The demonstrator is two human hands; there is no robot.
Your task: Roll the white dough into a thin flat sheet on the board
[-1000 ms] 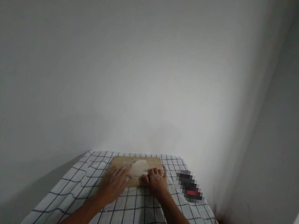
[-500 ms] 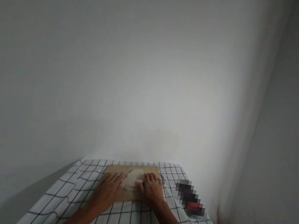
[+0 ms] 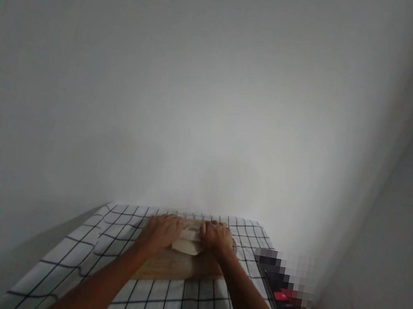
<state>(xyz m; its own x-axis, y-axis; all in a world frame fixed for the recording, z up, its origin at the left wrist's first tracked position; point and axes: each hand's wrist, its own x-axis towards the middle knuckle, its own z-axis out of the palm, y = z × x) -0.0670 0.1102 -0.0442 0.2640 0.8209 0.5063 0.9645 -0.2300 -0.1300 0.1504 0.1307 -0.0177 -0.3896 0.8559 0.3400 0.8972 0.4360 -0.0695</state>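
Observation:
A flat pale piece of dough (image 3: 187, 247) lies on a wooden board (image 3: 170, 266). Across its far part runs a pale bar that looks like a rolling pin (image 3: 190, 235), its ends covered by my hands. My left hand (image 3: 163, 230) rests over the left end with fingers bent forward. Over the right end, my right hand (image 3: 216, 235) is curled the same way. Both hands are near the board's far edge, and the fingertips are partly hidden.
The board sits on a table with a white, black-checked cloth (image 3: 80, 255). On the right lies a dark phone-like device (image 3: 281, 295), partly blurred out, with a red patch. A pale wall (image 3: 212, 123) rises behind the table.
Both hands have moved forward across the board, and their fingers are more curled. More of the board's near part shows. The camera view has shifted slightly.

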